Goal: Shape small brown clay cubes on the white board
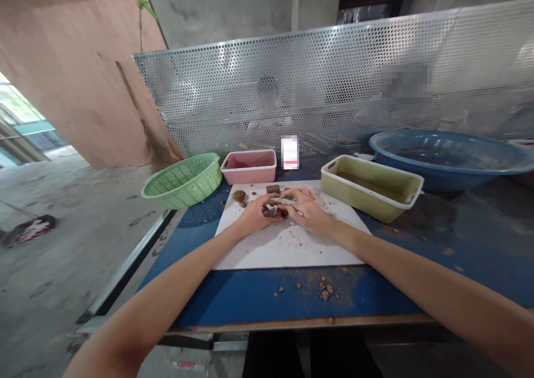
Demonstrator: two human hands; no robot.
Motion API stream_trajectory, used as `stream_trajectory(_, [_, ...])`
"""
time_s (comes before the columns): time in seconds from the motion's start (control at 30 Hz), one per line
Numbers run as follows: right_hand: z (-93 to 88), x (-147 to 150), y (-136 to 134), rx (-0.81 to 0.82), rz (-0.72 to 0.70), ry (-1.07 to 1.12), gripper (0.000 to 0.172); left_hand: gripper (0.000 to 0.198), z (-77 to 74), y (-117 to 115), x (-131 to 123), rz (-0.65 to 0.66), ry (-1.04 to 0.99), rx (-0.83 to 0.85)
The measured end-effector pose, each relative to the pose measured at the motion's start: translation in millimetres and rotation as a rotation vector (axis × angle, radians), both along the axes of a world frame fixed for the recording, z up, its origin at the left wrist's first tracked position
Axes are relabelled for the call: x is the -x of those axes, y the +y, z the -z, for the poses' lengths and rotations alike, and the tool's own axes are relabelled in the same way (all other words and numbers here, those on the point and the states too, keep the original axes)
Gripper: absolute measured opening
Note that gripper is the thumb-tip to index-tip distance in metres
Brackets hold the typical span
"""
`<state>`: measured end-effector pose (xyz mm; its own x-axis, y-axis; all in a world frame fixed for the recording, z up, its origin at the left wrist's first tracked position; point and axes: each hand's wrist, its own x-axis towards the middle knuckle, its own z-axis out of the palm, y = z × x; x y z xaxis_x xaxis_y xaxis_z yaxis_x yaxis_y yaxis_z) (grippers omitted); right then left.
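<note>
Over a white board (258, 251), both hands come together around a small, dark brown, clay-like piece (282, 212), partly covered by my fingers. My left hand (255, 215) curls around its left side, fingers bent. From the right, my right hand (307, 211) grips it between thumb and fingers, the fingertips meeting those of the left. Just behind the hands lies a brown block (273, 189). A rough brown lump (239, 196) rests near the board's far left corner. Crumbs of the same brown are scattered across the board.
A green basket (183, 199) and a pink bin (250, 175) stand at the back left. An olive-green bin (354, 199) is at the right, with a large blue basin (442, 169) behind it. Brown bits (325, 290) lie near the table's front edge. A perforated metal panel (325, 60) rises behind.
</note>
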<state>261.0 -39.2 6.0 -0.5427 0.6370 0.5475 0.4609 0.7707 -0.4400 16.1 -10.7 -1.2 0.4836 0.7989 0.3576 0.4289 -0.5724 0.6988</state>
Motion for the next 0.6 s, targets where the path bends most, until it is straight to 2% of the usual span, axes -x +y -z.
stream_trajectory(0.13, [-1.7, 1.0, -2.3, -0.003, -0.066, -0.020, 0.042, 0.072, -1.6, -0.8, -0.5, -0.009, 0.036, -0.028])
stream_trajectory(0.27, [-1.4, 1.2, -2.4, -0.035, -0.015, -0.049, 0.041, 0.071, -3.3, -1.6, -0.4, -0.011, 0.035, -0.027])
stream_trajectory(0.4, [-0.4, 0.9, -1.8, -0.098, -0.075, -0.087, 0.041, 0.073, -5.9, -2.7, -0.2, 0.002, 0.047, -0.023])
stream_trajectory(0.5, [-0.3, 1.8, -1.9, -0.099, -0.025, -0.084, 0.039, 0.074, -7.3, -3.7, -0.6, -0.016, 0.040, -0.017])
stream_trajectory(0.6, [0.6, 3.1, -1.6, -0.099, -0.062, -0.076, 0.036, 0.074, -8.3, -4.5, -1.0, -0.014, 0.045, -0.009])
